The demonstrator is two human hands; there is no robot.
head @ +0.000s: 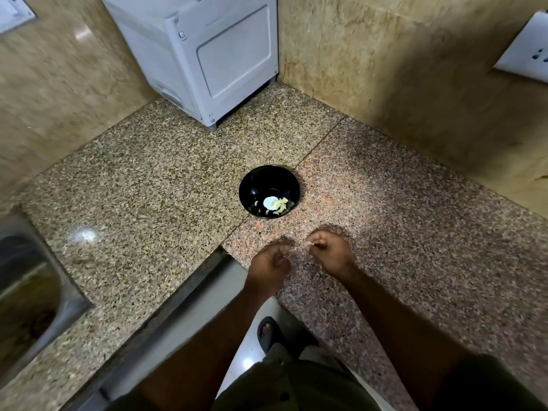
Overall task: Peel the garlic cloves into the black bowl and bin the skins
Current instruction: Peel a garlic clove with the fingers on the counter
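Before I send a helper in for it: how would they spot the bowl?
Find the white appliance in the counter's back corner. In front of it, beyond the hands, stands the black bowl. It is the only dish there, glossy, with pale garlic pieces inside.

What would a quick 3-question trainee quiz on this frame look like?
1. True or false: the black bowl already holds peeled garlic cloves.
2. Which hand pinches the pale garlic clove? A) left hand B) right hand
3. What stands in the corner behind the bowl?

Key
1. True.
2. B; the left hand's fingers are curled beside it, and what they hold cannot be made out.
3. A white appliance on the granite counter.
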